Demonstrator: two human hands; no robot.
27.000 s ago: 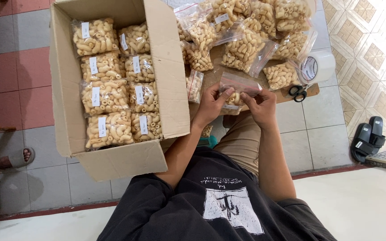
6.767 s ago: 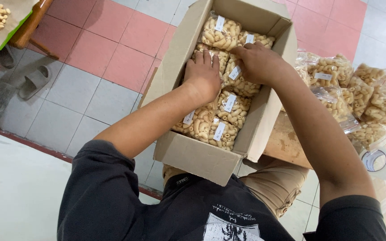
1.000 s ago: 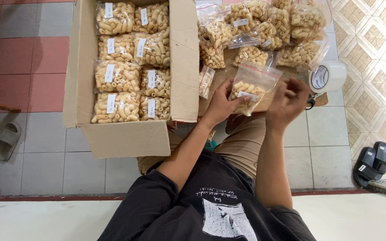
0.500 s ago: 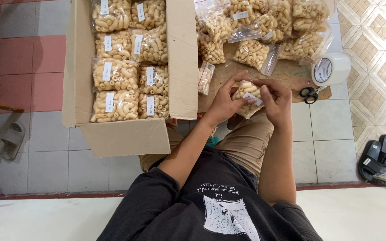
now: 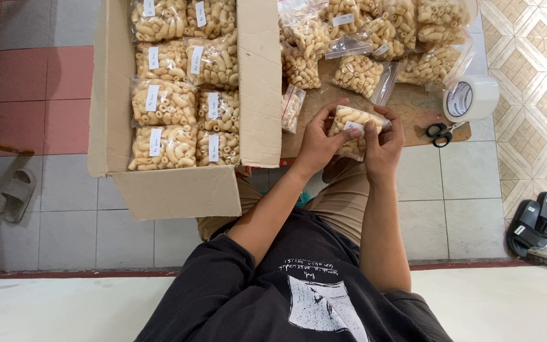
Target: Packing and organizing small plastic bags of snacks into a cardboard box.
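The left hand (image 5: 316, 140) and right hand (image 5: 382, 147) were closed together on one snack bag (image 5: 351, 126); if squeezed hard, its seal could be burst and pieces spilled.

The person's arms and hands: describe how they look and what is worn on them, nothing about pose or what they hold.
Both arms are bare from above the elbow down. The left hand and right hand wear no gloves; no rings, watch or bracelets show. Short sleeves of a black T-shirt cover the upper arms, and the shirt bears a white printed graphic on the chest.
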